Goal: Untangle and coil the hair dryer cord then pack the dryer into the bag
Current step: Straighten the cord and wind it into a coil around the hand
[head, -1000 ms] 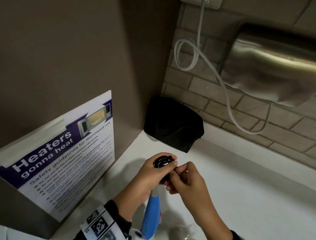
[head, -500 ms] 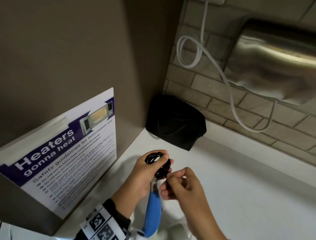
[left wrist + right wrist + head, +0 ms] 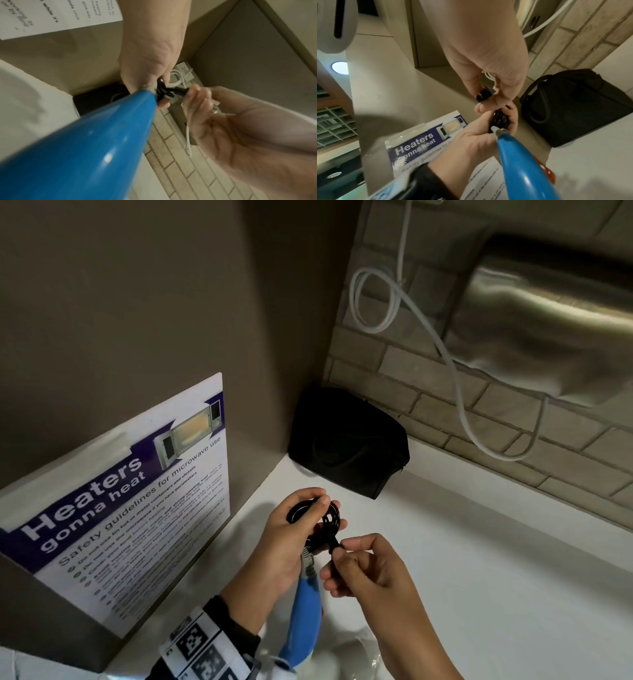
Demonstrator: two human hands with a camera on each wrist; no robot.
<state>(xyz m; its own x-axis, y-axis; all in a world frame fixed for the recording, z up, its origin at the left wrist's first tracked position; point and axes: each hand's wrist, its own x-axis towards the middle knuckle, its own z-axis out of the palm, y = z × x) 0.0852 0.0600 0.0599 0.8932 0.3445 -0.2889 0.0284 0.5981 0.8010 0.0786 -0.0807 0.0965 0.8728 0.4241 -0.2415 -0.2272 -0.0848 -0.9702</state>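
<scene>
Hair dryer cord, thin glossy black cable (image 3: pixel 329 518), is bunched into a small coil and clamped in the left hand (image 3: pixel 291 539), fingers curled right round the loops, held above the white countertop (image 3: pixel 479 594). Right hand (image 3: pixel 370 570) is pinching the loose black end of the cord (image 3: pixel 334 544) between thumb and fingertips, just beside the coil. Can't tell from any view whether that end is the plug or just a stretch of cable. Blue plastic dryer handle (image 3: pixel 305 621) hangs down from the left hand, with its grey strain relief sitting right under the coil, so the dryer is basically dangling off the cord grip.

Black soft fabric bag (image 3: pixel 349 440) sits back in the corner against the brick wall (image 3: pixel 428 392), well apart from the hands. I'd say coiling is nearly done and packing hasn't started.

What could go wrong, in my opinion:
- springy cable, so if the left hand loosens while tucking the end, the loops probably pop open and re-tangle
- the dryer's weight pulling on the cord could drag loops out of the coil
- can't tell whether the bag is open, so it may need a free hand, and letting go of the coil for that is risky
</scene>
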